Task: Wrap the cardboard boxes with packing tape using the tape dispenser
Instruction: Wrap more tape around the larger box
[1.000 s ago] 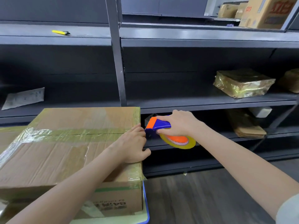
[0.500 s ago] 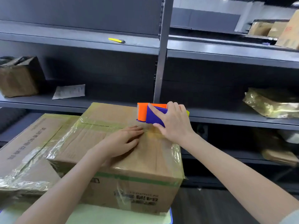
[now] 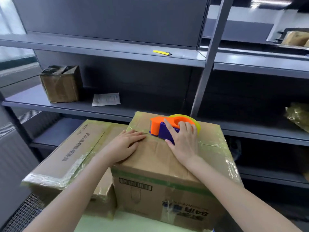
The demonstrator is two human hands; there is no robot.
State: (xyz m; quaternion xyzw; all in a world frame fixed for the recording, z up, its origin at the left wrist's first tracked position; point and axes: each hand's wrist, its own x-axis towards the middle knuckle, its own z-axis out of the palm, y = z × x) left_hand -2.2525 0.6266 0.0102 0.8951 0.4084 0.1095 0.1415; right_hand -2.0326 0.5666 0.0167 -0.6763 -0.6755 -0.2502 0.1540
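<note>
Shelves (image 3: 117,52): grey metal racking is seen behind the boxes, several tiers, one upright post at right of centre.
Boxes: two large cardboard boxes are counted in front; the nearer box (image 3: 167,164) stands taller, wrapped partly in clear tape, and the flatter box (image 3: 75,148) lies touching its left side.
Small box (image 3: 61,84): one taped carton is set on the middle shelf at left, well apart from the hands.
Right arm: it is stretched forward over the near box, forearm bare.
Left arm: it is stretched forward from lower left, forearm bare.
Dispenser (image 3: 160,127): one orange and blue tape dispenser with a yellowish roll is held down on the top of the near box, towards its far edge.
Right hand (image 3: 183,141): it is closed around the dispenser, index finger laid along the blue body.
Left hand (image 3: 124,145): it is laid flat, palm down, fingers spread a little, on the box top just left of the dispenser; nothing is held.
Paper (image 3: 106,99): one sheet lies beside the small box.
Knife (image 3: 162,52): one yellow cutter lies on the upper shelf.
</note>
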